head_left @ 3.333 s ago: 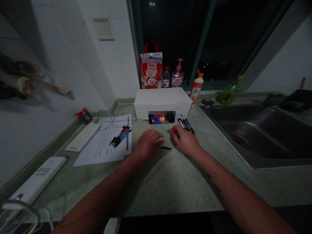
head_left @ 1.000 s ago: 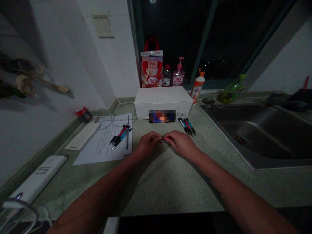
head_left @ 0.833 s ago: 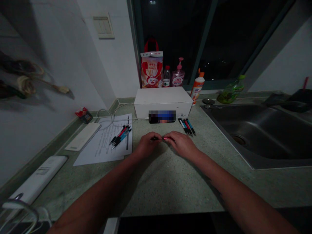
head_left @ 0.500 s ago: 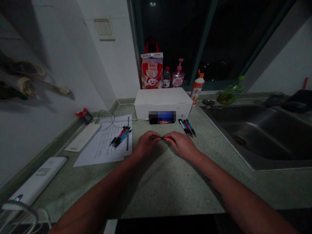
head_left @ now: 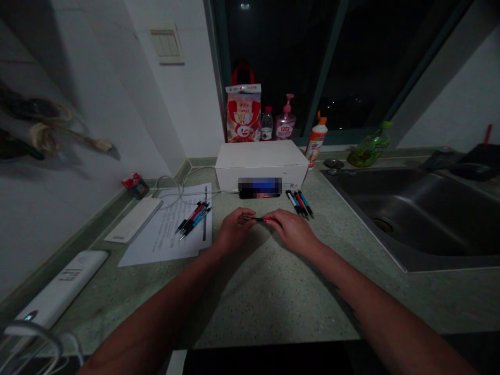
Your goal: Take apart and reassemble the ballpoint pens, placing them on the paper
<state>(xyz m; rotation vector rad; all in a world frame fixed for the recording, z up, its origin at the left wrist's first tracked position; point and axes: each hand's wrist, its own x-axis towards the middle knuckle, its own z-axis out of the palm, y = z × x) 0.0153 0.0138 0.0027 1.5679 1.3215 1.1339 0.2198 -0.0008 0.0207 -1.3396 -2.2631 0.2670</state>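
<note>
A slim pen (head_left: 262, 220) with a dark section and a red section spans the gap between my two hands over the counter. My left hand (head_left: 235, 227) pinches its dark end, and my right hand (head_left: 292, 229) grips the red end; the fingers cover much of it. To the right of my right hand, several pens (head_left: 299, 203) in white, red and blue lie side by side on the counter. Another cluster of pens (head_left: 194, 220) rests on printed paper sheets (head_left: 156, 239) left of my left hand. A phone (head_left: 260, 189) leans against a white box just beyond my hands.
The white box (head_left: 261, 154) stands at the back, with bottles and a red bag (head_left: 244, 115) behind it. On the right is a metal sink (head_left: 390, 260). A power strip (head_left: 64, 289), a flat white device (head_left: 135, 221) and cables lie along the left wall.
My left fingers have shifted slightly at the pen's dark end, and more of its dark section shows between the hands. Everything else stays in place.
</note>
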